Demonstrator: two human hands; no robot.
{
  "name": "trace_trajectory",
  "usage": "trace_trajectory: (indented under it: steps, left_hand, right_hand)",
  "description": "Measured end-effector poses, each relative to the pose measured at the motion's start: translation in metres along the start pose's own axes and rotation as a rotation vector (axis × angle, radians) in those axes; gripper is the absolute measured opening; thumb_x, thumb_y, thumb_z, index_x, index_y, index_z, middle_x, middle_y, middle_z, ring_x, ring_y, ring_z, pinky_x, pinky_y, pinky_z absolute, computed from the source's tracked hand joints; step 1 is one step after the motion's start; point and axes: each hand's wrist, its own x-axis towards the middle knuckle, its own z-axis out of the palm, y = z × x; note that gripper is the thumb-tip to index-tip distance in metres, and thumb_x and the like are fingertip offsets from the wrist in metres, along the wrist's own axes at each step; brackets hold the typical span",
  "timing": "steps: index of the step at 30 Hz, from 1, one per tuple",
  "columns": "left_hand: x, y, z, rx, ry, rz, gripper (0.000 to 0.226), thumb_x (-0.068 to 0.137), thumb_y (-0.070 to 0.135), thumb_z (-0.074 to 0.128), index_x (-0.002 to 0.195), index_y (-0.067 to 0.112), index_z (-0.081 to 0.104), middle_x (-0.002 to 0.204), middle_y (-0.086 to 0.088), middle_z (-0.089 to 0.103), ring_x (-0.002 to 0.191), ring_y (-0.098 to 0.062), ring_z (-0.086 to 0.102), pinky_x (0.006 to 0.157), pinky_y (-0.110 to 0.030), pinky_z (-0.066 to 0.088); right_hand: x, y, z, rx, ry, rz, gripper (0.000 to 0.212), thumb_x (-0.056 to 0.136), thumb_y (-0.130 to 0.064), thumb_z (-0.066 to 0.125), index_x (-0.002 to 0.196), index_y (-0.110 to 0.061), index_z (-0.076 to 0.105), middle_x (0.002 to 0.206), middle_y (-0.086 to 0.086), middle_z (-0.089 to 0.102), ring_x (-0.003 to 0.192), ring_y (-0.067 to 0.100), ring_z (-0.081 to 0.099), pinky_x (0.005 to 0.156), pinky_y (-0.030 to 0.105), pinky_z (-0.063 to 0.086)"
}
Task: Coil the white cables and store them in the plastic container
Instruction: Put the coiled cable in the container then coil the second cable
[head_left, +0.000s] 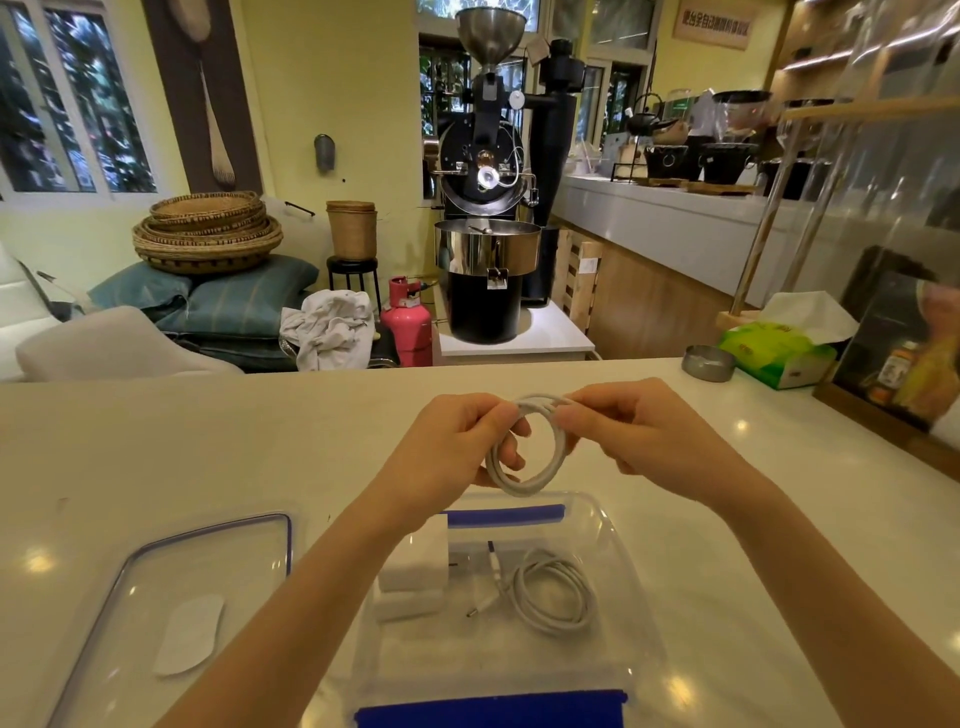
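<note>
We hold a coiled white cable (524, 452) above the pale table (156, 441), just over the far edge of the clear plastic container (618, 525). Our left hand (457, 447) grips the left side of the loop with curled fingers, while our right hand (623, 431) pinches the top of the coil between thumb and fingertips. Inside the container a second white cable (553, 592) lies loosely coiled on the bottom, its plug ends pointing left, beside a white power adapter (421, 561) partly hidden by our left forearm. The container shows blue clasps at its near and far ends. Its clear lid (171, 597) lies flat on the table to the left. At the table's far right corner stand a green tissue box (779, 353) and a small metal ashtray (708, 362).
</note>
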Motion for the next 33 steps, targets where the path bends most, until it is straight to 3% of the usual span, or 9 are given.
trace_trajectory:
  steps: [3,5,8,11,14,18,26,29,33]
  left_hand:
    - [0.001,-0.004,0.001,0.089,0.017,0.014,0.029,0.094,0.017,0.042,0.074,0.017,0.062,0.059,0.001,0.057,0.062,-0.015,0.059,0.066,-0.03,0.058]
    - [0.001,-0.005,0.003,0.145,0.022,0.017,0.028,0.095,0.019,0.042,0.075,0.016,0.063,0.059,0.001,0.057,0.064,-0.017,0.059,0.07,-0.034,0.057]
    - [0.001,-0.006,0.006,0.159,0.015,0.012,0.027,0.095,0.02,0.042,0.081,0.012,0.064,0.06,0.001,0.058,0.062,-0.015,0.059,0.07,-0.033,0.057]
    - [0.0,-0.003,0.009,0.045,-0.006,-0.042,0.026,0.094,0.019,0.043,0.079,0.013,0.063,0.059,0.001,0.056,0.06,-0.012,0.059,0.066,-0.03,0.059]
    - [0.0,-0.001,0.006,-0.076,0.002,-0.072,0.027,0.095,0.017,0.042,0.079,0.01,0.063,0.057,-0.001,0.054,0.053,-0.009,0.06,0.059,-0.025,0.059]
    - [0.0,-0.002,0.003,-0.13,-0.018,-0.086,0.03,0.096,0.017,0.041,0.076,0.013,0.063,0.054,0.001,0.054,0.053,-0.01,0.061,0.058,-0.025,0.059]
    - [0.002,-0.003,0.005,-0.028,0.033,-0.027,0.026,0.095,0.018,0.042,0.079,0.012,0.062,0.059,-0.003,0.056,0.057,-0.014,0.065,0.06,-0.024,0.059]
    - [0.002,-0.001,0.002,-0.114,0.05,-0.039,0.028,0.096,0.017,0.04,0.079,0.01,0.062,0.059,-0.005,0.055,0.054,-0.011,0.066,0.058,-0.024,0.058]
    - [0.001,0.001,0.006,-0.255,0.047,-0.045,0.029,0.096,0.017,0.039,0.091,0.003,0.064,0.057,-0.003,0.054,0.054,-0.011,0.065,0.061,-0.026,0.059]
  right_hand:
    - [-0.002,0.0,-0.013,-0.151,-0.063,0.094,0.023,0.089,-0.027,0.05,0.076,-0.027,0.068,0.063,-0.009,0.065,0.052,0.001,0.051,0.05,0.012,0.041]
    - [-0.001,-0.001,-0.015,-0.129,-0.057,0.154,0.03,0.09,-0.021,0.045,0.067,-0.021,0.064,0.053,-0.011,0.054,0.049,0.001,0.047,0.048,0.013,0.037]
    - [0.003,-0.007,-0.008,0.165,-0.024,0.249,0.036,0.087,-0.007,0.033,0.056,-0.013,0.05,0.041,-0.009,0.038,0.041,0.008,0.029,0.039,0.016,0.026]
    - [0.003,-0.011,0.002,0.446,-0.024,0.211,0.039,0.086,-0.007,0.025,0.056,-0.015,0.05,0.045,-0.004,0.036,0.045,0.011,0.025,0.04,0.02,0.023]
    - [-0.002,-0.015,0.007,0.479,-0.12,0.122,0.04,0.089,-0.006,0.03,0.067,-0.017,0.062,0.052,-0.004,0.047,0.046,0.01,0.035,0.041,0.018,0.029]
    - [-0.008,-0.021,0.003,0.357,-0.239,-0.022,0.022,0.087,-0.005,0.051,0.088,-0.018,0.068,0.071,0.001,0.066,0.058,0.012,0.062,0.047,0.018,0.05]
    - [-0.007,-0.013,0.012,0.044,0.155,-0.182,0.026,0.08,-0.009,0.063,0.089,-0.034,0.064,0.079,-0.017,0.066,0.073,0.004,0.062,0.056,0.012,0.05]
    - [-0.007,-0.009,0.017,0.03,0.323,-0.247,0.023,0.076,-0.01,0.068,0.09,-0.029,0.066,0.077,-0.018,0.066,0.072,0.012,0.061,0.059,0.012,0.049]
    - [-0.008,-0.004,0.034,-0.187,0.558,-0.39,0.015,0.073,-0.02,0.07,0.088,-0.017,0.072,0.077,-0.011,0.062,0.072,0.005,0.05,0.059,0.012,0.041]
